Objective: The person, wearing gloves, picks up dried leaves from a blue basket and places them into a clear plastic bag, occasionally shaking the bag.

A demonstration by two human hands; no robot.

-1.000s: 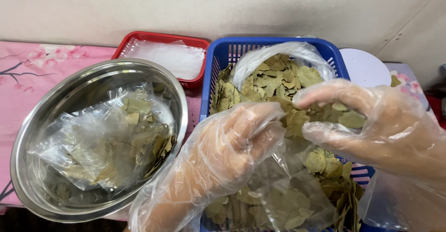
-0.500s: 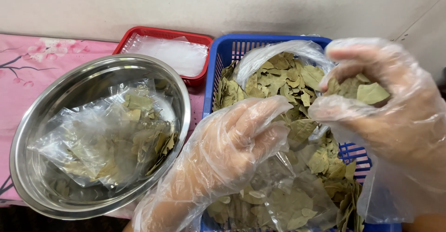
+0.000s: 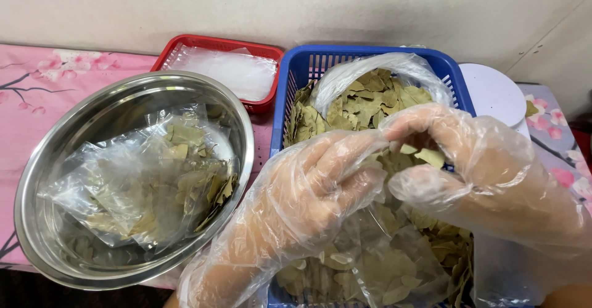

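wall [image 3: 259,6]: plain off-white, matte, faint smudges; runs along the whole far edge of the table
corner: a second wall panel [image 3: 555,43] meets it at right, seam running diagonally
table cover [image 3: 43,92]: pink cloth printed with dark branches and pale blossoms, visible at left; same print shows again at far right
floor [image 3: 37,289]: dark strip below the table's near edge, detail not discernible
light: even, soft, diffuse; no hard shadows
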